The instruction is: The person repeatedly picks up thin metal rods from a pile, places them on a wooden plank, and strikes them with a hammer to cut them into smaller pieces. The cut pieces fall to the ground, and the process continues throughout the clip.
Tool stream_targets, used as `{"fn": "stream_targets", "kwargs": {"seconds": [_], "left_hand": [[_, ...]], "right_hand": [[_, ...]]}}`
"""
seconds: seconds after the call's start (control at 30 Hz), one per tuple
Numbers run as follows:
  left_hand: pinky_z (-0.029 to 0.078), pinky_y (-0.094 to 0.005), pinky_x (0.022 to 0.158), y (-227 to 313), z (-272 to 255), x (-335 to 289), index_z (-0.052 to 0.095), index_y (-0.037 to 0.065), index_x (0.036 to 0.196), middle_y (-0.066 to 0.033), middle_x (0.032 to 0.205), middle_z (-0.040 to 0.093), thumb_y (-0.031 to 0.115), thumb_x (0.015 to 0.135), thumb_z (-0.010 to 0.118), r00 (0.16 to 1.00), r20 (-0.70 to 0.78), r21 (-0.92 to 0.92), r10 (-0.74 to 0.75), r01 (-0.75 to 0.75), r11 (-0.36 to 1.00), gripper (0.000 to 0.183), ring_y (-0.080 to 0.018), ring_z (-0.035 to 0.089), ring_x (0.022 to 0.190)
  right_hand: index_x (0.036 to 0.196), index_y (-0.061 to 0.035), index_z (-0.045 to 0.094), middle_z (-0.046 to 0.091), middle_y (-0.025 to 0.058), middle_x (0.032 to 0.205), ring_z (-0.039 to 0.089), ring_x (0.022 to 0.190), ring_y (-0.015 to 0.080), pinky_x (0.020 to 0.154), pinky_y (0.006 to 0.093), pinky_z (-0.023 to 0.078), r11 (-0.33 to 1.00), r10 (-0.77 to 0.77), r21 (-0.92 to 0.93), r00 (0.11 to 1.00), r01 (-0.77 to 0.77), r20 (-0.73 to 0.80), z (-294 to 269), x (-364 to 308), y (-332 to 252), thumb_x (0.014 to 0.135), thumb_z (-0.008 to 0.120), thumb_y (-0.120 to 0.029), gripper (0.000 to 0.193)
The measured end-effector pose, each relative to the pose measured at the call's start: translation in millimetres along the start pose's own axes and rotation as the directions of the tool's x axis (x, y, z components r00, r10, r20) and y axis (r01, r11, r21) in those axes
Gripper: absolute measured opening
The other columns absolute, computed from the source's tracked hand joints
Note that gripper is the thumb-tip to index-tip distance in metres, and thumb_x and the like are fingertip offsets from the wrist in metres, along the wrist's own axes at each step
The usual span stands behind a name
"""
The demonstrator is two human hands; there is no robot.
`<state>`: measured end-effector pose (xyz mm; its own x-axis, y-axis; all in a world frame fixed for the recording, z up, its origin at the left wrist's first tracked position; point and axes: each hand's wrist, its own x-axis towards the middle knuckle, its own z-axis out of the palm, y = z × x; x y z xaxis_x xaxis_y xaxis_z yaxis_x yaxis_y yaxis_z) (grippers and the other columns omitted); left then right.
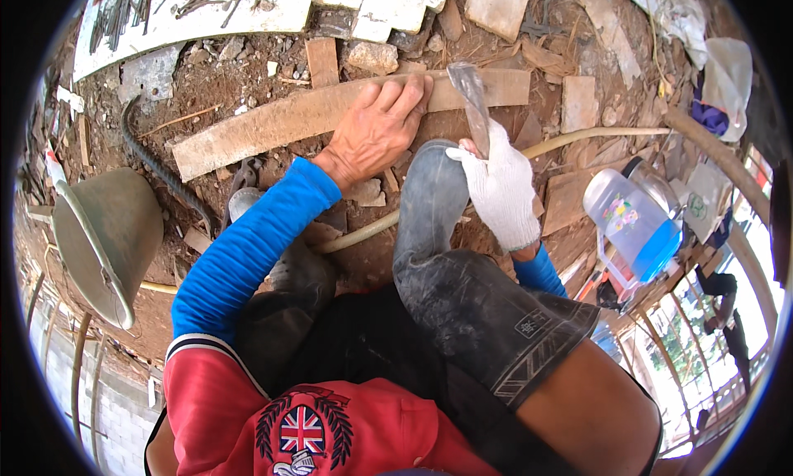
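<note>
Head view: bare left hand (376, 129) pressed flat, fingers spread, on rough wooden plank (273, 125); white-gloved right hand (501, 187) clenched around flat grey metal blade (472, 100).

Bright, even daylight, soft shadows, sharp centre, fisheye-bent black rim.

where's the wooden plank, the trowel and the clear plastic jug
wooden plank (248, 133): head view, on its bare left half
trowel (471, 92): head view, on the flat blade
clear plastic jug (632, 224): head view, on the middle of its body
</note>
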<state>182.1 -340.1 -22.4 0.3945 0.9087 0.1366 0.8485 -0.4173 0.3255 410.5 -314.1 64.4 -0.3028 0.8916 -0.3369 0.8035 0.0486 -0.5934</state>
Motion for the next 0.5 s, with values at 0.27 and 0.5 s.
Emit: {"fn": "stream_targets", "kwargs": {"seconds": [0.27, 0.5], "left_hand": [[0.048, -0.0421, 0.102, -2.3, 1.1, -2.1, 0.052, -0.007, 0.158, -0.0158, 0.146, 0.053, 0.019, 0.098, 0.060, 1.000, 0.003, -0.033, 0.006, -0.006, 0.999, 0.065, -0.0303, 0.055, 0.123], [0.048, -0.0419, 0.102, 0.0, 1.6, -2.4, 0.052, -0.007, 0.158, -0.0159, 0.147, 0.053, 0.019, 0.099, 0.060, 0.998, 0.055, 0.006, 0.019, -0.020, 1.000, 0.066, -0.0301, 0.056, 0.124]], "right_hand": [[0.137, -0.0004, 0.062, 0.076, 0.0220, 0.086, 0.076, 0.078, 0.0412, 0.068, 0.0461, 0.059, 0.994, -0.014, 0.111, 1.000, 0.017, -0.026, -13.9, 2.5, -28.9, 0.105, 0.075, -0.029, 0.044], [0.137, 0.0002, 0.061, 0.074, 0.0234, 0.083, 0.076, 0.078, 0.0418, 0.066, 0.0463, 0.058, 0.991, 0.034, 0.126, 0.998, -0.040, 0.048, -6.5, 2.5, -5.7, 0.107, 0.071, -0.031, 0.044]]}}
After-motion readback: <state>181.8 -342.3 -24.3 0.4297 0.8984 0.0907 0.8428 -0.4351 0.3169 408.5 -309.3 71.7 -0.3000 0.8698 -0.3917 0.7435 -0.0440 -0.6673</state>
